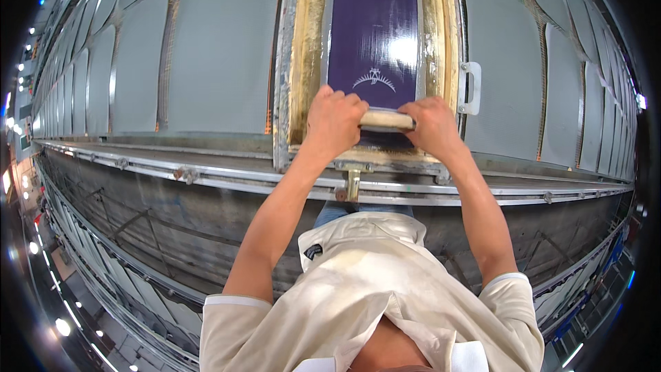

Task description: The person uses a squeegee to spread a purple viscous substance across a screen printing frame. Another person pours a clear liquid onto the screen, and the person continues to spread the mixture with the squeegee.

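My left hand [334, 122] and my right hand [434, 125] are both closed round the ends of a wooden squeegee handle [387, 120], with a bare stretch of pale wood between them. The squeegee lies across the near end of a screen-printing frame [449, 55]; its blade is mostly hidden. Inside the frame, a glossy dark purple area [373, 24] carries a pale arched motif [374, 80] just beyond my hands. Yellowish, stained margins [313, 48] run down both sides of the purple.
Grey cut panels [220, 55] lie on the long table to both sides of the frame. A white pull handle [472, 88] juts from the frame's right side. Metal rails [523, 193] run along the near table edge, with a brass-coloured bracket [354, 182] below the frame.
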